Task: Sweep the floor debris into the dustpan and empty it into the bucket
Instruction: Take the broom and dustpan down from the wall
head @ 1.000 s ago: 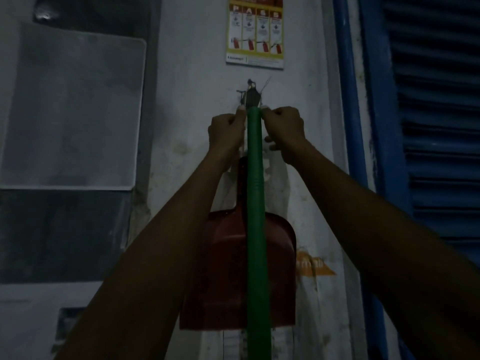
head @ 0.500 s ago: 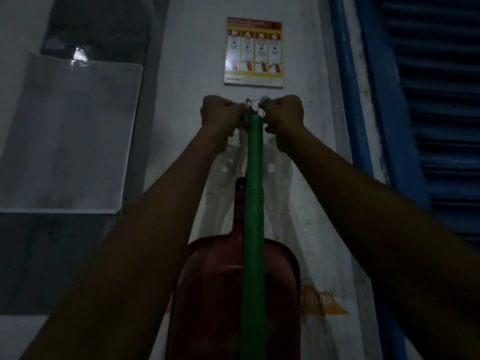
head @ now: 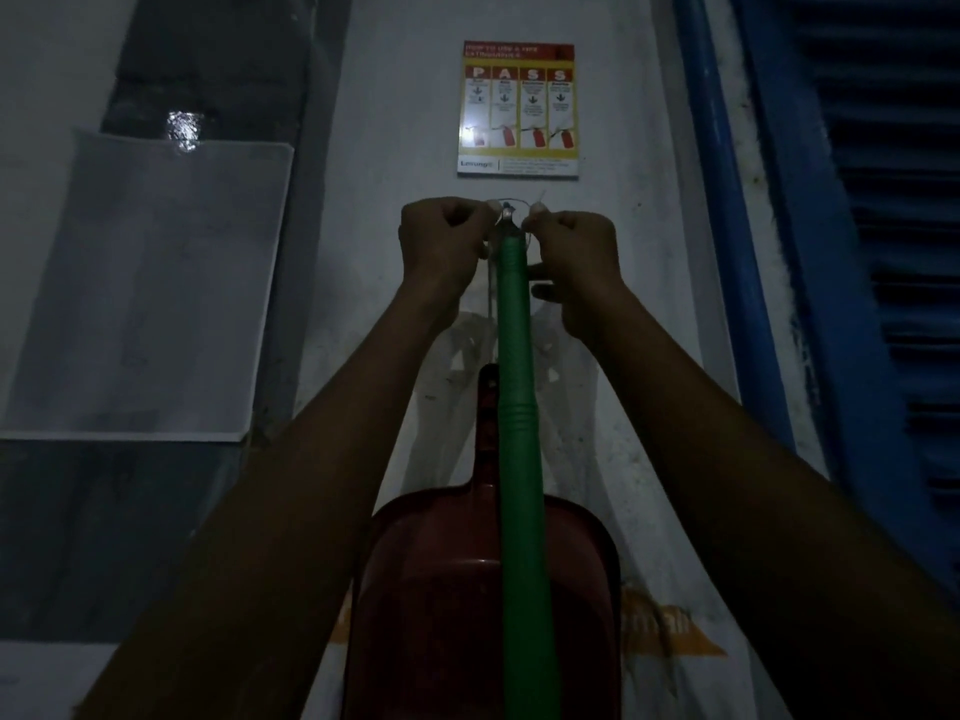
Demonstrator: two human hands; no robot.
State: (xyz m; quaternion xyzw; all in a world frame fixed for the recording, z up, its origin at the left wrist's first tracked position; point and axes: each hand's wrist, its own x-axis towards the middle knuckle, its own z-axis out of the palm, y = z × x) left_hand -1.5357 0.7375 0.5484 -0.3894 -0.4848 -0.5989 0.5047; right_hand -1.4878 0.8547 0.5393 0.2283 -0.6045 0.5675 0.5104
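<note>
A green broom handle [head: 519, 433] hangs upright against the white wall, its top end held by a thin loop at a wall hook [head: 506, 213]. Behind it hangs a red dustpan [head: 441, 589], handle up. My left hand [head: 447, 241] and my right hand [head: 571, 252] are raised on either side of the handle's top, each pinching the thin hanging loop. The broom's head and the bucket are out of view.
A fire-extinguisher instruction poster [head: 518, 109] is fixed to the wall just above the hook. A blue louvred shutter [head: 857, 252] with its frame stands at the right. A pale sheet [head: 145, 293] covers the dark panel at the left.
The view has come closer to the wall. Both hands stay at the handle's top, moved slightly apart on the loop; broom and dustpan still hang.
</note>
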